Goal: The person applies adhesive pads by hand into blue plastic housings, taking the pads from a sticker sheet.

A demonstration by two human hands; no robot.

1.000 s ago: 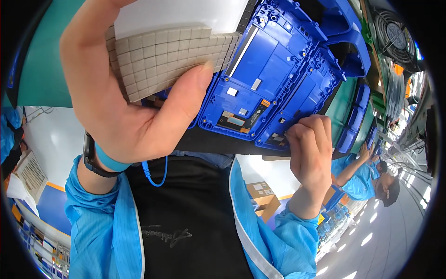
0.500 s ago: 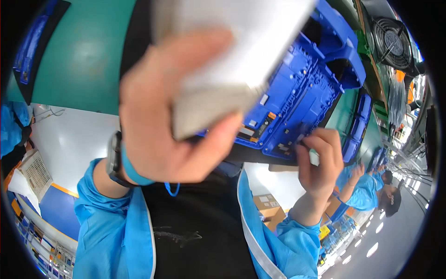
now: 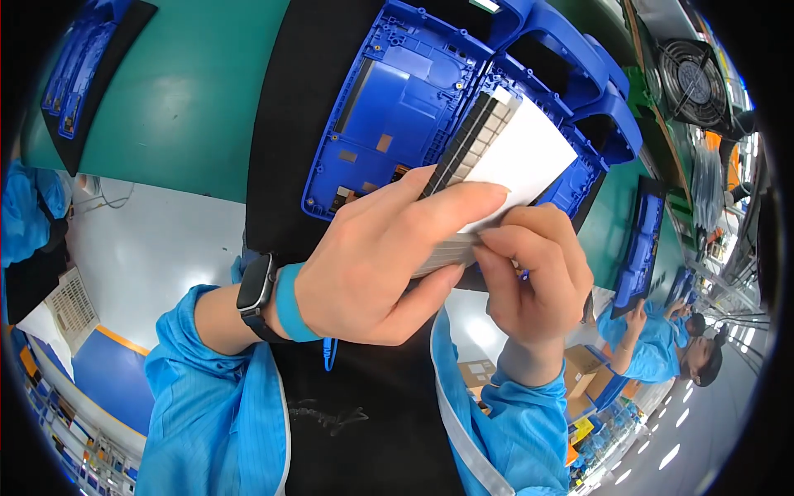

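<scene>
My left hand (image 3: 380, 256) grips a stack of white sheets (image 3: 529, 157), thumb on top and fingers beneath. Small grey and black rectangular pads (image 3: 473, 140) line the stack's left edge, and more grey pads show at its near end. At that near end my right hand (image 3: 538, 273) is closed in a pinch, its fingertips against the pads. What lies between those fingertips is hidden. Behind and below both hands is an opened blue plastic housing (image 3: 413, 103) with ribs, screw posts and curved handle-like arms. The stack and my hands cover part of it.
The housing rests on a black mat (image 3: 285, 124) over a green tabletop (image 3: 198, 107). Long blue parts lie at the left (image 3: 78, 78) and the right (image 3: 641, 244). A black fan (image 3: 693, 78) stands at the far right. A co-worker in blue (image 3: 649, 343) is to the right.
The sheet stack has come down and away from the camera, turning so its pads show. My right hand has moved from the housing to the stack's near end.
</scene>
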